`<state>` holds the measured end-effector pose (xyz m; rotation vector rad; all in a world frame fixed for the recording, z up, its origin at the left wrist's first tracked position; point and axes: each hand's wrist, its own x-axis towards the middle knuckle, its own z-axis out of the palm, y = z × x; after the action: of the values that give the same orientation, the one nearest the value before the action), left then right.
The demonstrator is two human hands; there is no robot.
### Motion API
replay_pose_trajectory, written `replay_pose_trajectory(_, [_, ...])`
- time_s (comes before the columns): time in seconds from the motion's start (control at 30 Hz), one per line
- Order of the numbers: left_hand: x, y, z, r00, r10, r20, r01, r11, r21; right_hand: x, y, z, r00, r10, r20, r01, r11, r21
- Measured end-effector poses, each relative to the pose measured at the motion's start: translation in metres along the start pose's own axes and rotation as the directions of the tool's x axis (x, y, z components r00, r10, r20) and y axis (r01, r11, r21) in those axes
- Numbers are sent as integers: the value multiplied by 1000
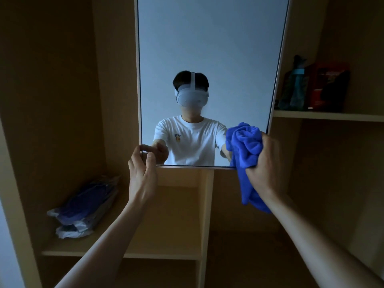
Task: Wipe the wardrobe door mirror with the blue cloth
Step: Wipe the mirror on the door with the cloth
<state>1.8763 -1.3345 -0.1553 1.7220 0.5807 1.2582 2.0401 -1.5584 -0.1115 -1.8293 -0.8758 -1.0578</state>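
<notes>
A wardrobe (62, 80) of light tan wooden panels is seen in dim, cool light, its inner walls left in brown shadow. On the left, a low shelf (176, 225) is occupied by two stacked plastic-wrapped bundles (83, 208) with dark blue contents. The lower middle is split by an upright divider (204, 215). On the right, a higher shelf (332, 115) is loaded with a dark bottle (295, 88) with a teal band, and a red box (328, 86) is set just beside it. A pale strip of wall (8, 256) is shown at the lower left edge.
</notes>
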Motion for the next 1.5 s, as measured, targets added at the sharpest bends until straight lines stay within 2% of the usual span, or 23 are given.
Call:
replay_pose_trajectory(0.1, [1,1,-2,1000,-14,-4,14,1000,11,-5,3,-4,998,64,-27,-63,997,45])
replay_pose_trajectory(0.27, [3,3,-5,1000,-21,1,21,1000,20,-6,-6,-3,993,78,-92,-69,993,97])
replay_pose_trajectory(0.37, [4,4,-8,1000,-18,12,18,1000,23,-7,-10,3,994,89,-68,-83,993,83])
replay_pose_trajectory(0.47, [7,4,-12,1000,-15,16,15,1000,20,-12,-14,18,985,172,-7,-170,978,118])
replay_pose_trajectory(0.53, [8,5,-14,1000,-20,18,20,1000,23,-12,-22,27,992,110,-54,-102,984,143])
replay_pose_trajectory(0.63, [7,5,-16,1000,-17,26,16,1000,25,-15,-40,41,989,141,-51,-132,980,149])
replay_pose_trajectory(0.83, [10,3,-20,998,-29,52,31,999,-40,-21,-85,75,996,88,34,-91,991,99])
replay_pose_trajectory(0.97, [9,6,-24,996,-46,75,54,993,-109,-28,-127,92,999,41,35,-46,989,139])
replay_pose_trajectory(1.13, [11,6,-31,992,-64,107,82,980,-180,-31,-162,120,994,-7,108,-11,987,162])
replay_pose_trajectory(1.33, [12,7,-35,983,-60,175,103,962,-252,-30,-172,129,987,-71,145,53,991,127])
replay_pose_trajectory(1.5, [8,12,-32,975,-89,206,158,923,-351,-29,-170,128,966,-96,240,40,973,227])
